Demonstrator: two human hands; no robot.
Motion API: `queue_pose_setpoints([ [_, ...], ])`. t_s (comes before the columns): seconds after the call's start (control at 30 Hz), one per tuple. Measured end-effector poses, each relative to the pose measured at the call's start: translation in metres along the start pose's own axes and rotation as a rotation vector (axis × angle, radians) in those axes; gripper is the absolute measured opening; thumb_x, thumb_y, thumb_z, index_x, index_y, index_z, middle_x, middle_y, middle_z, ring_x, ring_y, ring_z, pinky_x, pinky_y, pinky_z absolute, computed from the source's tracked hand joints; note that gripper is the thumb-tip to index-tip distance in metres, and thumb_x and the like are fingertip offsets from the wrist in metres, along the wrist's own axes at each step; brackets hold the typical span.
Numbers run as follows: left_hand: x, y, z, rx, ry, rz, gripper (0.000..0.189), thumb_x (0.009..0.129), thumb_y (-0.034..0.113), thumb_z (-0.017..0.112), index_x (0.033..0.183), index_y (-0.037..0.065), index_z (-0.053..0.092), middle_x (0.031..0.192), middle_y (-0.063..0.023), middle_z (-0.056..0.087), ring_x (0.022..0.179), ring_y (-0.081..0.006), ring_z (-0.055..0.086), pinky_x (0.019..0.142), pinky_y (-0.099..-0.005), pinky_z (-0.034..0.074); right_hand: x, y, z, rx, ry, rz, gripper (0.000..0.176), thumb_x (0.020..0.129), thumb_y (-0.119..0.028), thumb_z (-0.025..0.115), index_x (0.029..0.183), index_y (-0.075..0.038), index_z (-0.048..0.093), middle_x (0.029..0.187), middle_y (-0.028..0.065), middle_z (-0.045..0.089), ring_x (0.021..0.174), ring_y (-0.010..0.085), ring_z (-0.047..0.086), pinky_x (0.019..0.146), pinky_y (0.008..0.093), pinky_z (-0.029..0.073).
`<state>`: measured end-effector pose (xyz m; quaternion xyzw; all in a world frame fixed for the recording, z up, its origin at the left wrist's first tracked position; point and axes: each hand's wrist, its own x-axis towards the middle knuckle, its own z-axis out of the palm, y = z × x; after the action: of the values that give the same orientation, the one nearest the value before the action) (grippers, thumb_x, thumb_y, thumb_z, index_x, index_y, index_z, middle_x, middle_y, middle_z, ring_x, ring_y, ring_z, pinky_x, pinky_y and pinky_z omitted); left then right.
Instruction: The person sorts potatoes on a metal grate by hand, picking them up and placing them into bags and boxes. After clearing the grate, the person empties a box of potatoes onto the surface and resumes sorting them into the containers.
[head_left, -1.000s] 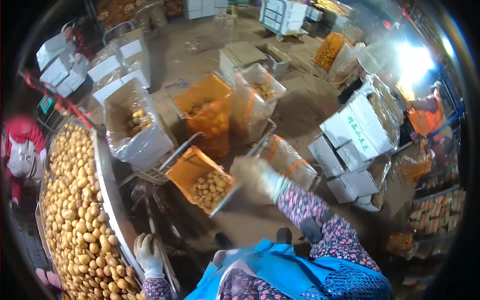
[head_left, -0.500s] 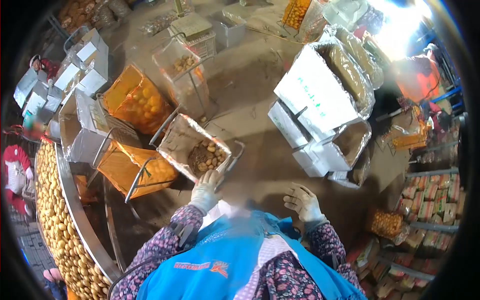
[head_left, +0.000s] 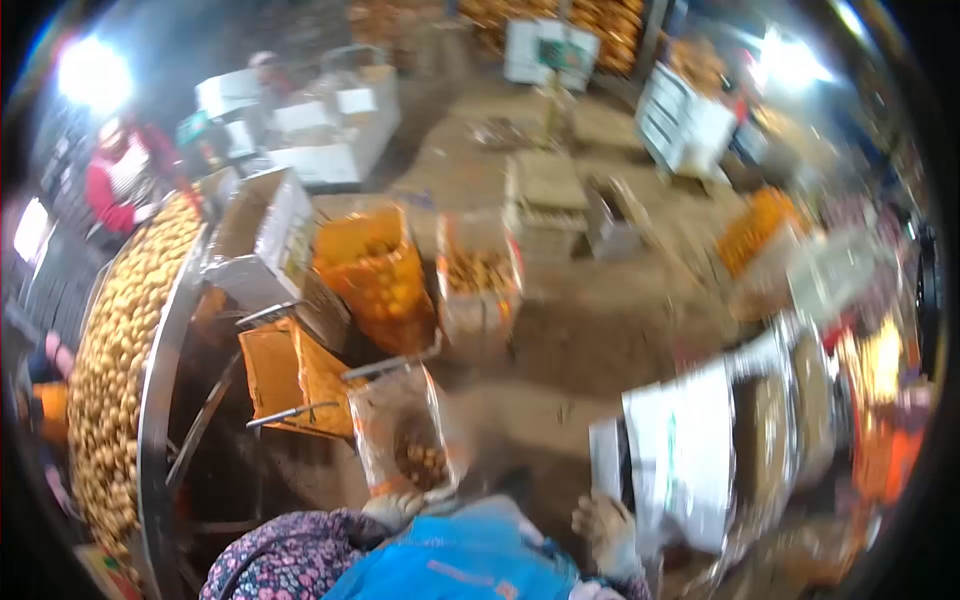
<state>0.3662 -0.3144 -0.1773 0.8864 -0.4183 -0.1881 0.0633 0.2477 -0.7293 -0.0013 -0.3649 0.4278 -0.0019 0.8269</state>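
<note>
My left hand [head_left: 395,508], in a pale glove, is at the near edge of a white sack [head_left: 385,420] on a metal frame, with some potatoes [head_left: 422,462] at its bottom. Its fingers are blurred, and I cannot make out whether they grip the edge. My right hand [head_left: 603,525], also gloved, has its fingers apart and holds nothing. Just right of it stands a white box [head_left: 680,450] lined with clear plastic. An orange mesh sack [head_left: 290,378] hangs on a frame to the left of the white sack.
On the left a long metal-edged table [head_left: 160,400] carries many potatoes, with a person [head_left: 125,170] in red at its far end. Beyond the white sack stand an orange sack of potatoes [head_left: 385,280], another white sack [head_left: 480,300] and a scale [head_left: 548,190]. Boxes [head_left: 335,140] stand further back.
The view has swung up and to the left, so more of the table and the far floor shows. Both hands now appear lower in the picture, the right one close to the white box.
</note>
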Motion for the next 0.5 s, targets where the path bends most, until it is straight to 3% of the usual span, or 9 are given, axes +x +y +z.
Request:
queue_pose_setpoints([
  [0.03, -0.001, 0.003, -0.006, -0.128, -0.075, -0.03, 0.043, 0.096, 0.029, 0.041, 0.135, 0.012, 0.046, 0.12, -0.0101, 0.062, 0.094, -0.0293, 0.068, 0.087, -0.0434, 0.052, 0.015, -0.011, 0.004, -0.075, 0.107, -0.071, 0.037, 0.093, -0.024, 0.066, 0.124, -0.004, 0.059, 0.102, 0.0136, 0.067, 0.078, 0.0263, 0.068, 0.067, 0.0396, 0.059],
  [0.1, -0.006, 0.027, -0.032, -0.167, -0.081, -0.123, 0.043, 0.097, 0.028, 0.04, 0.136, 0.013, 0.046, 0.121, -0.009, 0.063, 0.095, -0.029, 0.068, 0.089, -0.0429, 0.051, 0.051, -0.041, 0.008, -0.062, 0.076, -0.037, 0.035, 0.095, -0.025, 0.06, 0.122, -0.002, 0.058, 0.099, 0.0141, 0.067, 0.086, 0.03, 0.068, 0.072, 0.0451, 0.059],
  [0.17, -0.002, 0.025, -0.035, -0.106, -0.07, -0.108, 0.044, 0.099, 0.027, 0.036, 0.14, 0.015, 0.044, 0.12, -0.0092, 0.065, 0.097, -0.0283, 0.068, 0.093, -0.0412, 0.05, 0.09, -0.067, 0.027, -0.15, 0.008, -0.018, 0.033, 0.095, -0.024, 0.061, 0.121, -0.003, 0.059, 0.098, 0.0142, 0.067, 0.082, 0.0281, 0.067, 0.069, 0.0425, 0.059],
  [0.23, 0.001, 0.023, -0.028, -0.097, -0.309, -0.263, 0.045, 0.099, 0.026, 0.035, 0.143, 0.014, 0.042, 0.117, -0.0078, 0.066, 0.101, -0.0265, 0.068, 0.092, -0.0406, 0.05, 0.127, -0.086, 0.047, -0.234, -0.049, -0.005, 0.031, 0.095, -0.023, 0.062, 0.119, -0.003, 0.059, 0.096, 0.0142, 0.068, 0.077, 0.0262, 0.067, 0.066, 0.04, 0.059],
  [0.27, 0.004, 0.023, -0.029, -0.108, -0.306, -0.291, 0.045, 0.099, 0.026, 0.035, 0.143, 0.014, 0.042, 0.117, -0.0078, 0.066, 0.101, -0.0265, 0.068, 0.092, -0.0406, 0.05, 0.15, -0.091, 0.055, -0.261, -0.159, 0.012, 0.035, 0.094, -0.026, 0.063, 0.12, -0.003, 0.059, 0.097, 0.0136, 0.067, 0.081, 0.0267, 0.067, 0.069, 0.0414, 0.058],
  [0.37, 0.012, 0.026, -0.029, -0.098, -0.482, -0.396, 0.041, 0.098, 0.024, 0.039, 0.137, 0.018, 0.049, 0.113, -0.006, 0.068, 0.104, -0.0246, 0.067, 0.094, -0.04, 0.048, 0.168, -0.123, 0.118, -0.39, -0.328, 0.03, 0.041, 0.093, -0.03, 0.064, 0.122, -0.002, 0.056, 0.099, 0.013, 0.066, 0.087, 0.0248, 0.065, 0.072, 0.0399, 0.056],
  [0.43, 0.017, 0.029, -0.039, -0.129, -0.647, -0.446, 0.034, 0.096, 0.023, 0.044, 0.128, 0.023, 0.057, 0.119, -0.0043, 0.067, 0.11, -0.0227, 0.065, 0.099, -0.0389, 0.045, 0.204, -0.13, 0.144, -0.621, -0.4, 0.186, 0.047, 0.093, -0.033, 0.064, 0.126, -0.001, 0.054, 0.106, 0.014, 0.065, 0.09, 0.0251, 0.064, 0.075, 0.0388, 0.056],
  [0.47, 0.015, 0.03, -0.021, -0.138, -0.614, -0.496, 0.028, 0.095, 0.024, 0.049, 0.119, 0.026, 0.063, 0.124, -0.0035, 0.066, 0.113, -0.0215, 0.064, 0.1, -0.0393, 0.044, 0.218, -0.137, 0.157, -0.677, -0.455, 0.181, 0.047, 0.093, -0.032, 0.063, 0.127, -0.001, 0.053, 0.107, 0.0142, 0.065, 0.09, 0.0253, 0.064, 0.076, 0.0387, 0.056],
  [0.5, 0.017, 0.033, -0.021, -0.152, -0.62, -0.489, 0.028, 0.095, 0.024, 0.049, 0.119, 0.026, 0.063, 0.124, -0.0035, 0.066, 0.113, -0.0215, 0.064, 0.1, -0.0393, 0.044, 0.231, -0.146, 0.167, -0.732, -0.503, 0.177, 0.047, 0.093, -0.032, 0.062, 0.127, 0.0, 0.053, 0.107, 0.0144, 0.065, 0.09, 0.0256, 0.064, 0.077, 0.0386, 0.055],
])
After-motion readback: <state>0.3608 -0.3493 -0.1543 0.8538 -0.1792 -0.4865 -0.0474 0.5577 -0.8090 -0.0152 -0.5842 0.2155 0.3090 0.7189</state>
